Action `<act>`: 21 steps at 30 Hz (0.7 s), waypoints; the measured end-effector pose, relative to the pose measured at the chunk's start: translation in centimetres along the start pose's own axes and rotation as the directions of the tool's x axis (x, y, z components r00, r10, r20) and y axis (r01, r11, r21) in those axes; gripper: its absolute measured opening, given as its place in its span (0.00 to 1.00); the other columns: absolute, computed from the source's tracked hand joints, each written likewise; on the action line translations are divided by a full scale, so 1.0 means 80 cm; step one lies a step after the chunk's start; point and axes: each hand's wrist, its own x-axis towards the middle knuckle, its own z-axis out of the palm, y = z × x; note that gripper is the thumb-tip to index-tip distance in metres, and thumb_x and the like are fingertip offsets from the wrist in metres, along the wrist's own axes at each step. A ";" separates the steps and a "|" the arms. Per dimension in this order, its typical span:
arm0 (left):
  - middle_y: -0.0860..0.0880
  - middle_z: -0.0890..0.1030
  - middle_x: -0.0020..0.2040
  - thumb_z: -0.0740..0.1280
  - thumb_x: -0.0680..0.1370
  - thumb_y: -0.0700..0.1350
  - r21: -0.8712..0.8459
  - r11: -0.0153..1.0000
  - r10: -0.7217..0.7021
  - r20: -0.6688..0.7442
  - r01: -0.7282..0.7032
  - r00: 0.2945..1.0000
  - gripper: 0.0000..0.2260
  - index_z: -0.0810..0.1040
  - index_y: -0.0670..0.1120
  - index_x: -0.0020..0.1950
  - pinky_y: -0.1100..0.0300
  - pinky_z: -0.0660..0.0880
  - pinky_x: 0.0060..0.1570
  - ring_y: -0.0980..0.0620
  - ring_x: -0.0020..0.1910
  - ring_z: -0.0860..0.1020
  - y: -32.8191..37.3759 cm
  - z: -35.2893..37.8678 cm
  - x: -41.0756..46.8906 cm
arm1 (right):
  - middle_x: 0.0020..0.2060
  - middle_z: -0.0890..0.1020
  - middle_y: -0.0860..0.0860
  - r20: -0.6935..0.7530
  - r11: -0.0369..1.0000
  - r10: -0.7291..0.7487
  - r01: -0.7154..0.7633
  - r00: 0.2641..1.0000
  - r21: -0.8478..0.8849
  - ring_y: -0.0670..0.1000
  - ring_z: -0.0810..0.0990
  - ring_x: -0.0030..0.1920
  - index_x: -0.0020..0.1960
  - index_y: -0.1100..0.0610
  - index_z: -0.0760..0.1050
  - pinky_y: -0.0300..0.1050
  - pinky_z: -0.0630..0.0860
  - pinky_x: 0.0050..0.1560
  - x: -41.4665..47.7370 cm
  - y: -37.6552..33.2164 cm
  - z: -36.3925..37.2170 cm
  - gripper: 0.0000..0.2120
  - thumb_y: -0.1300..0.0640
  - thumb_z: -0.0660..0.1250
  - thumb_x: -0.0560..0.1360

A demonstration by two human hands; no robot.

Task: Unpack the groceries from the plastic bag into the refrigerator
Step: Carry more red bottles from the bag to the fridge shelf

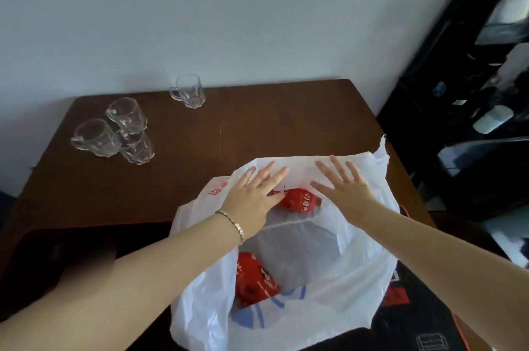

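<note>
Two bare forearms reach in from the near edge over the bag (315,307), the left one wearing a bracelet (233,222). The white plastic bag stands open-mouthed on the near right part of the table (257,127), its right side close to the table's right edge. Past that edge, to the right of the bag, stands a dark unit (458,121). Bare brown tabletop runs beyond the bag to the wall and away to its left.

The left hand (252,196) and right hand (346,187) are both flat, palms down, fingers straight and spread, over the bag's far rim. They grip nothing. Whether they press on the plastic cannot be told.

Inside the bag, a red packet (300,202) lies at the far side between the two hands, just beside the left thumb. A second red packet (252,279) lies at the near left, under the left wrist. Something blue and white (274,305) shows below it.

Far left of the bag, three glass mugs (114,133) cluster together. A fourth mug (189,90) stands beyond them by the wall.
</note>
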 end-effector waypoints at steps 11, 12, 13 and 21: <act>0.42 0.59 0.74 0.55 0.82 0.46 0.019 0.997 -0.071 0.370 0.069 0.926 0.25 0.49 0.61 0.75 0.52 0.73 0.55 0.40 0.61 0.73 -0.069 0.021 0.101 | 0.74 0.59 0.52 -0.037 0.936 0.249 -0.230 0.968 0.266 0.56 0.55 0.75 0.74 0.52 0.59 0.50 0.50 0.74 0.060 0.029 0.024 0.27 0.59 0.63 0.77; 0.40 0.68 0.69 0.50 0.82 0.51 0.021 1.000 -0.027 0.349 0.021 0.937 0.23 0.45 0.62 0.75 0.52 0.75 0.51 0.41 0.56 0.76 -0.070 0.019 0.101 | 0.70 0.68 0.53 -0.142 0.924 0.263 -0.207 0.954 0.322 0.57 0.63 0.71 0.70 0.52 0.66 0.51 0.53 0.73 0.058 0.023 0.025 0.26 0.61 0.67 0.74; 0.40 0.71 0.66 0.46 0.82 0.54 -0.007 0.999 -0.029 0.333 0.033 0.943 0.22 0.44 0.62 0.75 0.53 0.75 0.49 0.41 0.54 0.77 -0.070 0.018 0.100 | 0.62 0.76 0.53 -0.255 0.922 0.239 -0.137 0.937 0.363 0.57 0.72 0.64 0.64 0.52 0.74 0.52 0.62 0.69 0.056 0.016 0.025 0.24 0.61 0.72 0.70; 0.44 0.66 0.71 0.55 0.82 0.46 -0.205 0.930 -0.209 0.391 0.306 0.896 0.27 0.44 0.60 0.75 0.55 0.75 0.48 0.44 0.52 0.76 -0.061 0.016 0.078 | 0.65 0.73 0.50 0.013 0.959 0.043 -0.045 0.999 0.281 0.53 0.65 0.68 0.69 0.55 0.64 0.45 0.59 0.67 0.040 -0.021 0.059 0.24 0.48 0.62 0.76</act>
